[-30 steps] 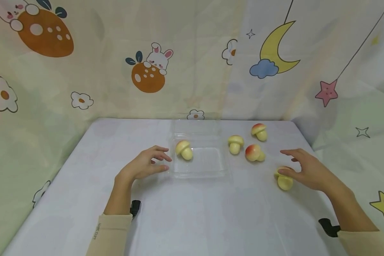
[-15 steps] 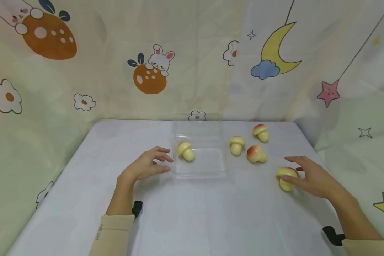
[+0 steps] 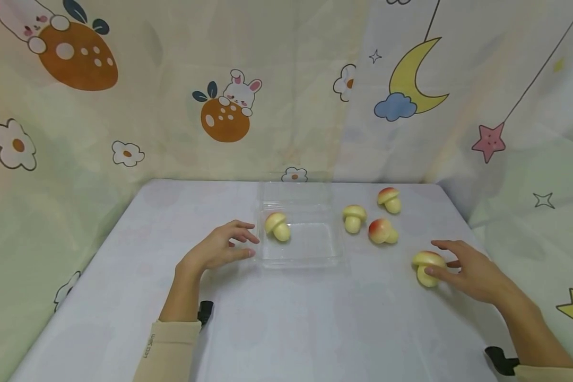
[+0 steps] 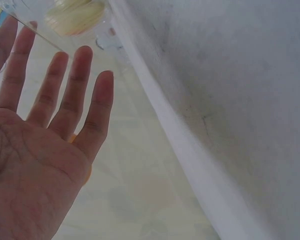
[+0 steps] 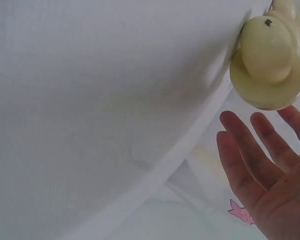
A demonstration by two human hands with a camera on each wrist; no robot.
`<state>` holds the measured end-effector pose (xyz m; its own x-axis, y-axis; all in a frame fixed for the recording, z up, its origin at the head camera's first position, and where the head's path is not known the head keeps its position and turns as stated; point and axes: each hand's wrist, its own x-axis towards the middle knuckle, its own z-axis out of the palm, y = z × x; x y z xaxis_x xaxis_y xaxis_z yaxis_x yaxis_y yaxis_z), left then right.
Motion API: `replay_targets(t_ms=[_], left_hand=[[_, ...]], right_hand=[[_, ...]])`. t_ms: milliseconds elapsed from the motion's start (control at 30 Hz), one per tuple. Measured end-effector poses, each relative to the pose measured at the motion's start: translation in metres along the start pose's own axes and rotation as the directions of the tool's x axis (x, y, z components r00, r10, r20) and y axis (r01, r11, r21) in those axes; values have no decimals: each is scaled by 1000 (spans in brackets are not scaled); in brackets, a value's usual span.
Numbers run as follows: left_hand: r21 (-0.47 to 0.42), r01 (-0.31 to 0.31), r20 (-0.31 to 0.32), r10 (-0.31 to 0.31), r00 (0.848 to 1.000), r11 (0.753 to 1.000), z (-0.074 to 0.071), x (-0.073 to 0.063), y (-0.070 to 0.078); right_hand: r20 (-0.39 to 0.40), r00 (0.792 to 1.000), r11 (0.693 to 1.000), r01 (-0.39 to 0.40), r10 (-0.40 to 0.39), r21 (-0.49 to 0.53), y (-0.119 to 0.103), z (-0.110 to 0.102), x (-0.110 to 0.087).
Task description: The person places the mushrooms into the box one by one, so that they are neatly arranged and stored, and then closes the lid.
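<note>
My right hand is beside a toy mushroom with a pale stem and red-tinged cap at the right of the table. Its thumb overlaps the stem in the head view, while the other fingers stay spread behind it. In the right wrist view the same mushroom stands just past the relaxed fingers. My left hand has its fingers loosely extended at the left side of a clear plastic box. One toy mushroom lies inside the box, on its left.
Behind the right hand's mushroom lie a pale toy mushroom, a red-capped one and another farther back. The box's clear lid stands open toward the back. A patterned curtain borders the white table.
My right hand has moved right and toward me, from over the mushroom's cap to its right side. The left hand keeps its place by the box. The head view has shifted slightly.
</note>
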<state>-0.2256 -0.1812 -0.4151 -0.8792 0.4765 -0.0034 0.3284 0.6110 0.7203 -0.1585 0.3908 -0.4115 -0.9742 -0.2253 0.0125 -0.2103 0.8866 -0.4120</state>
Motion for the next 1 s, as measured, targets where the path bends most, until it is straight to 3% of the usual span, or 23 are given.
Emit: replay_targets(t_ms=[400, 1000], left_hand=[[3, -5, 6, 5, 1000, 1000, 0, 2, 2], [3, 4, -2, -4, 1000, 1000, 1, 0, 0]], right_hand=[[3, 1000, 1000, -26, 26, 16, 2, 5, 0], [-39, 999, 1000, 25, -25, 2, 1, 9, 4]])
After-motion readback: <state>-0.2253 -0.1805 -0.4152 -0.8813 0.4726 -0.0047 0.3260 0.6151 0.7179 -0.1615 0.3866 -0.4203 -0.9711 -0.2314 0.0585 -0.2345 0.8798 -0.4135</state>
